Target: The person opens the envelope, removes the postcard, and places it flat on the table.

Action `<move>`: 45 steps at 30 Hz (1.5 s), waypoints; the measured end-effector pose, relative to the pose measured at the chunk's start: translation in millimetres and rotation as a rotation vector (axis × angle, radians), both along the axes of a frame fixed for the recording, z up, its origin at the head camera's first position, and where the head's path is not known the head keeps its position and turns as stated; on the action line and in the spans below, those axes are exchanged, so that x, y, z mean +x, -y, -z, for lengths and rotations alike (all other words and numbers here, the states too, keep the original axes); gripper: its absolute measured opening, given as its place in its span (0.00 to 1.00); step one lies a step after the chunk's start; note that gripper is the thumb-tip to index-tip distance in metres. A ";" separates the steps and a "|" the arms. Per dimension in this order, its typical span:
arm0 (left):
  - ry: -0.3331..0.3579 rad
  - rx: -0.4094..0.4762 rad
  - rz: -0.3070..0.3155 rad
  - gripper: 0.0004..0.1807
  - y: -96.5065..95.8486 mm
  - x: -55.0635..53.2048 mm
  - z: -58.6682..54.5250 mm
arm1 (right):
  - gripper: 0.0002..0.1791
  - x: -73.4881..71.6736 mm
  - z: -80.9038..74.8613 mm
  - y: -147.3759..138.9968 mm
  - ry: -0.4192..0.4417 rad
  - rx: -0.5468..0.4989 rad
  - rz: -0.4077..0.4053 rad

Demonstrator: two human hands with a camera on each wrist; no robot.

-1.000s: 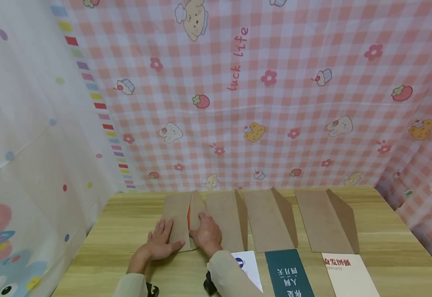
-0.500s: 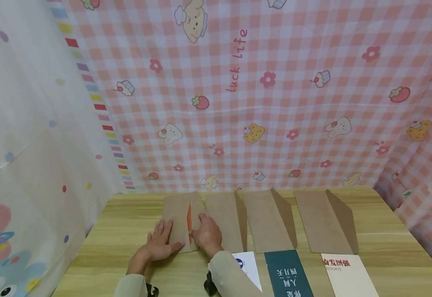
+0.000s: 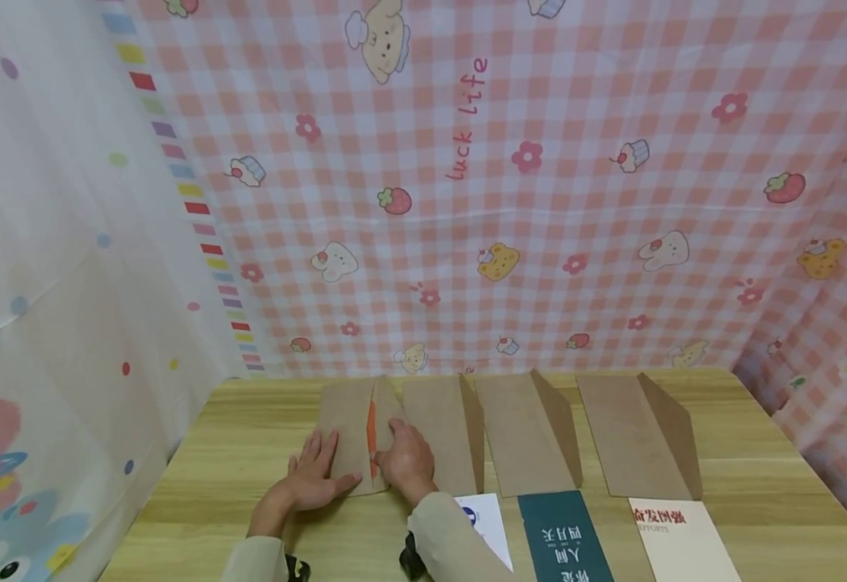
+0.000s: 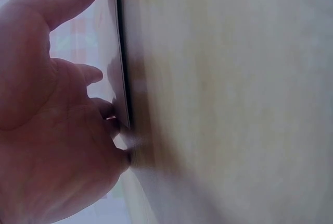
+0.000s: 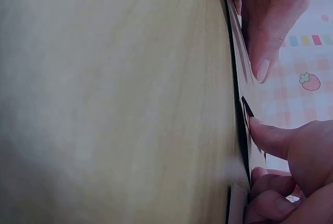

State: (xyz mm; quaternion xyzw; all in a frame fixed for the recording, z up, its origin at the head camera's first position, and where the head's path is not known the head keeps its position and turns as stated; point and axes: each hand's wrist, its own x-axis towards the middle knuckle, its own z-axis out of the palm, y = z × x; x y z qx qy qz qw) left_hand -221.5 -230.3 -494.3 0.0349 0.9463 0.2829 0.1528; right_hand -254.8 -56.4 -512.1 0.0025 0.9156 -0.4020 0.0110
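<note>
The leftmost brown paper envelope (image 3: 347, 404) lies on the wooden table with its flap to the right. An orange strip (image 3: 371, 424) shows in the slit between its body and flap (image 3: 387, 396). My left hand (image 3: 313, 477) rests on the envelope's lower left part, fingers spread and thumb along the lower edge. My right hand (image 3: 405, 459) holds the flap side, thumb at the orange strip and fingers bent over the flap. In the right wrist view, the right thumb (image 5: 273, 138) sits at the slit and the other fingers (image 5: 270, 200) are curled close to the paper.
Three more brown envelopes stand in a row to the right, among them the middle one (image 3: 525, 436) and the far right one (image 3: 630, 436), flaps open. Nearer lie a white card (image 3: 492, 529), a dark green card (image 3: 565, 533) and a cream card (image 3: 685, 541). A checked cloth (image 3: 540, 210) hangs behind.
The orange strip shows longer and wider in the slit than one second ago, reaching below the right thumb. Both hands stay in nearly the same place.
</note>
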 end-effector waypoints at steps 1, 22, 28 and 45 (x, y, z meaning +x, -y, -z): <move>0.000 0.000 0.000 0.52 -0.1 0.1 -0.1 | 0.33 0.0 0.2 0.1 0.001 -0.001 -0.001; -0.023 0.003 -0.003 0.52 -1.2 -0.4 1.5 | 0.31 -1.8 2.4 -0.7 -0.004 0.002 -0.014; -0.024 0.000 -0.005 0.53 -1.3 -0.2 2.5 | 0.30 -1.8 3.7 -1.0 -0.018 0.003 -0.028; -0.020 -0.002 -0.009 0.53 -1.8 0.3 1.4 | 0.26 -1.5 2.0 -2.2 -0.022 -0.002 -0.023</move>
